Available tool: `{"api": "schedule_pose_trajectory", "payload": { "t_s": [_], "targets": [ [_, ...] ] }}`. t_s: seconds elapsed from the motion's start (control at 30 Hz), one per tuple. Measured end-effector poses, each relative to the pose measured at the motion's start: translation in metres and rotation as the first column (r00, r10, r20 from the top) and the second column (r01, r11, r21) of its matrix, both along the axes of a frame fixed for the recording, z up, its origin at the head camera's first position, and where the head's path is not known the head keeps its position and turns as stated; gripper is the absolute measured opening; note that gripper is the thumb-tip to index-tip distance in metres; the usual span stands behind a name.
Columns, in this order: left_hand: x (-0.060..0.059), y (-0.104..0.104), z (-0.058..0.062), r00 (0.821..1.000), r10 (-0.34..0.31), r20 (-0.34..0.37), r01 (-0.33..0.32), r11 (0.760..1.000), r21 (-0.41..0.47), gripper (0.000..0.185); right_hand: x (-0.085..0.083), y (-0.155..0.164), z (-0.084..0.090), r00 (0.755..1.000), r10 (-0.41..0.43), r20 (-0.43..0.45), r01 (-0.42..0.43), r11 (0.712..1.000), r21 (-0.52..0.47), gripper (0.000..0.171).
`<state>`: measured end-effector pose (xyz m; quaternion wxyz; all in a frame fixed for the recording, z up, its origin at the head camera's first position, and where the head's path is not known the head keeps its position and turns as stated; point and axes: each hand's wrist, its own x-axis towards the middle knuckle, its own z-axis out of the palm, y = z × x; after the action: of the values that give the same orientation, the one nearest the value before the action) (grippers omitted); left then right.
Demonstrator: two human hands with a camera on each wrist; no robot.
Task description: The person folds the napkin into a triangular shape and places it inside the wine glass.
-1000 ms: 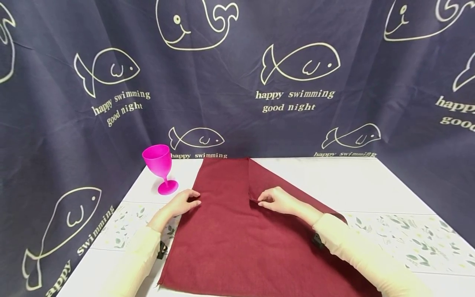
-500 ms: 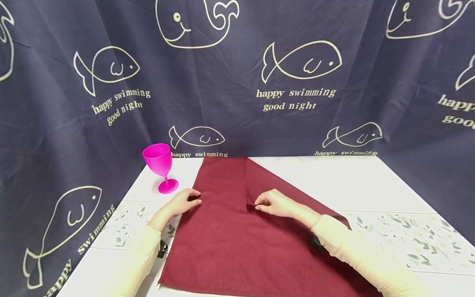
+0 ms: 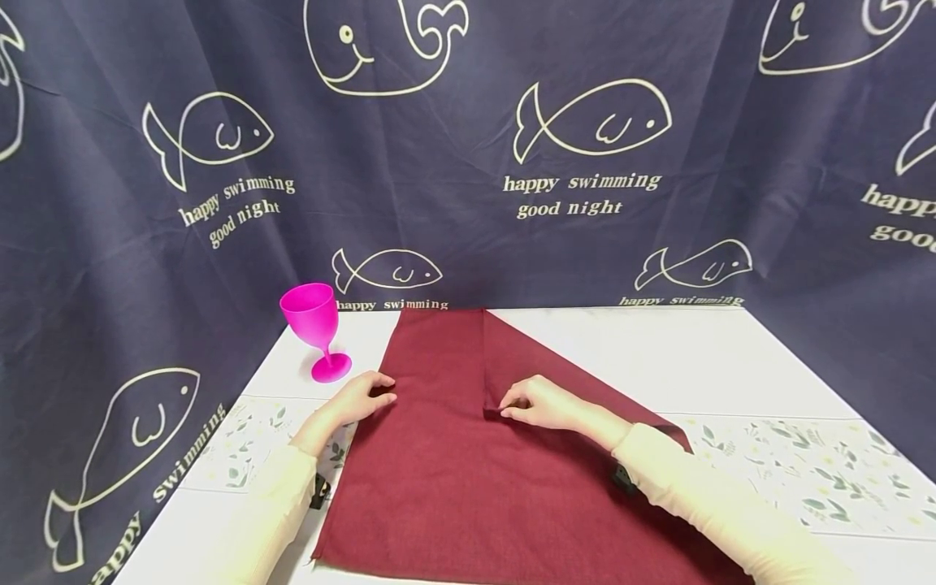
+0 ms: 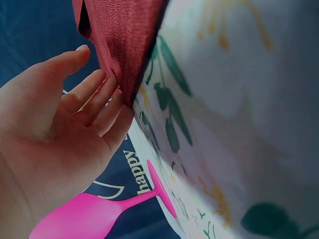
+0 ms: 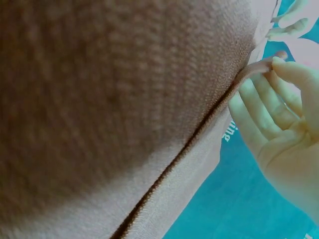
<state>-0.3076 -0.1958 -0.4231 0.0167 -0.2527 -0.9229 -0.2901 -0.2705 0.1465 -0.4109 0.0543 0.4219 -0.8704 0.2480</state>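
A dark red cloth (image 3: 439, 479) is spread over the table, its far right part folded over toward the middle. My right hand (image 3: 544, 403) pinches the corner of that folded flap between thumb and fingertips; the right wrist view shows the pinched edge (image 5: 259, 67) slightly raised. At the cloth's left edge rests my left hand (image 3: 361, 396), fingers extended and relaxed. In the left wrist view the left hand's fingertips (image 4: 124, 117) touch the cloth's border (image 4: 122, 45), with the thumb held apart.
A bright pink goblet (image 3: 314, 325) stands upright at the back left, close beyond the left hand. The white table (image 3: 621, 349) has a leaf-patterned band (image 3: 804, 471) across it. A dark blue curtain (image 3: 468, 162) with fish drawings hangs behind.
My right hand has moved slightly left and toward me, drawing the flap's corner with it. The left hand has stayed at the cloth's left edge.
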Motion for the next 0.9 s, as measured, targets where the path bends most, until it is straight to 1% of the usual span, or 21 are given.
{"api": "schedule_pose_trajectory", "payload": {
  "t_s": [0.13,0.33,0.53,0.7,0.8,0.9],
  "targets": [
    [0.0001,0.0003,0.0002,1.000,-0.002,-0.011,0.002,1.000,0.004,0.029,0.0010,-0.0003,0.0008,1.000,0.000,0.008,0.000,1.000,0.009,0.010],
    [0.0004,0.0009,0.0009,1.000,0.009,-0.017,-0.009,1.000,-0.019,0.026,0.0018,-0.0004,0.0001,1.000,0.005,0.014,-0.005,1.000,0.010,0.011],
    [0.0028,0.0013,0.0021,1.000,0.001,-0.017,-0.001,1.000,-0.014,0.025,0.0023,-0.0001,-0.0031,0.998,0.046,0.038,-0.047,0.999,0.009,0.012],
    [0.0030,0.0002,0.0011,1.000,0.005,-0.016,-0.005,1.000,-0.010,0.024,0.0016,-0.0006,-0.0070,0.996,0.085,0.019,-0.085,0.996,0.002,0.013],
    [0.0026,-0.0002,0.0007,1.000,0.003,-0.023,-0.003,1.000,-0.010,0.024,0.0015,0.0001,-0.0068,0.994,0.096,0.044,-0.096,0.995,0.002,0.015],
    [0.0024,-0.0002,0.0007,0.999,-0.006,-0.034,0.006,1.000,-0.014,0.023,0.0025,0.0017,-0.0035,0.992,0.087,0.096,-0.088,0.996,0.007,0.017]
  ]
}}
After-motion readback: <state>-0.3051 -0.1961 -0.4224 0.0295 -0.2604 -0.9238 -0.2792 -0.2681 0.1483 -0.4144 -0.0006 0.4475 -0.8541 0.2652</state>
